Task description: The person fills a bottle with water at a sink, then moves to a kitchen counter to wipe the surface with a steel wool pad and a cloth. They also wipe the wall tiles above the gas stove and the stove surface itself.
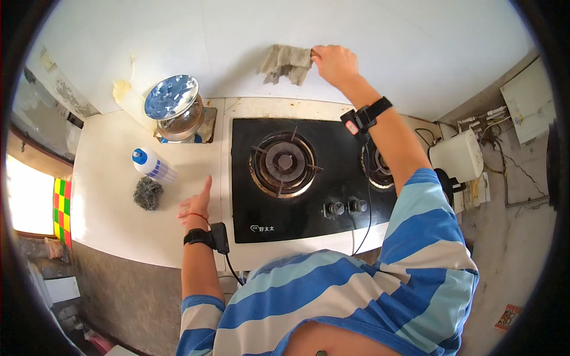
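My right hand [337, 66] pinches one end of a grey-beige cloth [288, 62], which hangs loosely in front of the white wall, beyond the stove's back edge. Over the white countertop [111, 231], my left hand [196, 204] has its fingers apart and holds nothing. Between my hands lies a black glass gas stove [285, 218] with a left burner [285, 162] and two knobs near its front. My right arm partly covers the right burner [382, 167]. Left of my left hand are a steel wool scourer [148, 193] and a white bottle with a blue cap [152, 164].
A blue-patterned dish [172, 97] sits tilted atop a metal pot [180, 124] at the back left. A white boxy appliance [457, 155] stands to the right of the stove. Cables run from straps on both my wrists; the right one crosses the stove.
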### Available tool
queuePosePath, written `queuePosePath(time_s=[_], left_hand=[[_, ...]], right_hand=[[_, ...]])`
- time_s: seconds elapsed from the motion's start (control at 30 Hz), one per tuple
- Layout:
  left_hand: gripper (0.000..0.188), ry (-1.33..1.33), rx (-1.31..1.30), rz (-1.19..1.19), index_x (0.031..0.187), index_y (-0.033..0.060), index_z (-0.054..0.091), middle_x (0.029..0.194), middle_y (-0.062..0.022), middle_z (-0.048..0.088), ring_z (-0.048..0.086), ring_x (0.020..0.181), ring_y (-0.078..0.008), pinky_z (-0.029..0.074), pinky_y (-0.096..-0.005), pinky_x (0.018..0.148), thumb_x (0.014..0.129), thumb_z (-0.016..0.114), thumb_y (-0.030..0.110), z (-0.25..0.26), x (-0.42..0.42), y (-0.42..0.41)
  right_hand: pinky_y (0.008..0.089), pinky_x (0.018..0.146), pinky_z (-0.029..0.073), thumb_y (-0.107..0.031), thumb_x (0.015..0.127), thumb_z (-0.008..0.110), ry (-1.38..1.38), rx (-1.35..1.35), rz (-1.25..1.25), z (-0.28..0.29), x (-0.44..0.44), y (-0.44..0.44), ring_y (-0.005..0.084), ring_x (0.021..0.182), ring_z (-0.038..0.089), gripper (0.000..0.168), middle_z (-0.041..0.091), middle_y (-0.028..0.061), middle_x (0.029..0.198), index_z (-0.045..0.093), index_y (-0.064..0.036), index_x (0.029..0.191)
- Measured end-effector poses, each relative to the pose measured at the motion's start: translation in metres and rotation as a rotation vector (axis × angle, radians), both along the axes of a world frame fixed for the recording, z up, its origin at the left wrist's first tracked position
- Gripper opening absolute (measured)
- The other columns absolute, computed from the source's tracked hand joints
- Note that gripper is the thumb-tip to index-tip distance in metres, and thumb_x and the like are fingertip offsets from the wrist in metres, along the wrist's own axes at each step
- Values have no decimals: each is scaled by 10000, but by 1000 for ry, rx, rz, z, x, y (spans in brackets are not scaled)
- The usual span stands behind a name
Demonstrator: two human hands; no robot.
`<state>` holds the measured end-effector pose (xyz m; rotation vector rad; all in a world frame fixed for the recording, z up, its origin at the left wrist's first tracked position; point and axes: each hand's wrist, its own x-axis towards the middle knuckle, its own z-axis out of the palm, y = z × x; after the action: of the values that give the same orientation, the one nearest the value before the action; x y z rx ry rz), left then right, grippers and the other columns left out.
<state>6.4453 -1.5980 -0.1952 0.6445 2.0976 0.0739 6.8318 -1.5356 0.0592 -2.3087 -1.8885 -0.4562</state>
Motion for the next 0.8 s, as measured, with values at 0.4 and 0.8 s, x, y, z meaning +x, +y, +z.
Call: queuePosePath(time_s=[0.4, 0.8], left_hand=[[861, -904, 79, 79, 1467, 152, 262, 1476, -62, 329, 350, 1304, -337, 306, -565, 1015, 824, 530, 658, -23, 18, 31], [988, -672, 49, 17, 1471, 123, 252, 1456, -119, 347, 382, 1271, -364, 372, -508, 986, 747, 586, 706, -11, 48, 45]], right_hand=[[440, 638, 498, -277, 870, 572, -88, 264, -10, 82, 23, -32, 331, 751, 627, 157, 648, 102, 826, 659, -193, 970], [448, 622, 498, -270, 858, 575, 35, 95, 43, -1, -10, 16, 347, 736, 634, 136, 638, 113, 820, 633, -179, 941]])
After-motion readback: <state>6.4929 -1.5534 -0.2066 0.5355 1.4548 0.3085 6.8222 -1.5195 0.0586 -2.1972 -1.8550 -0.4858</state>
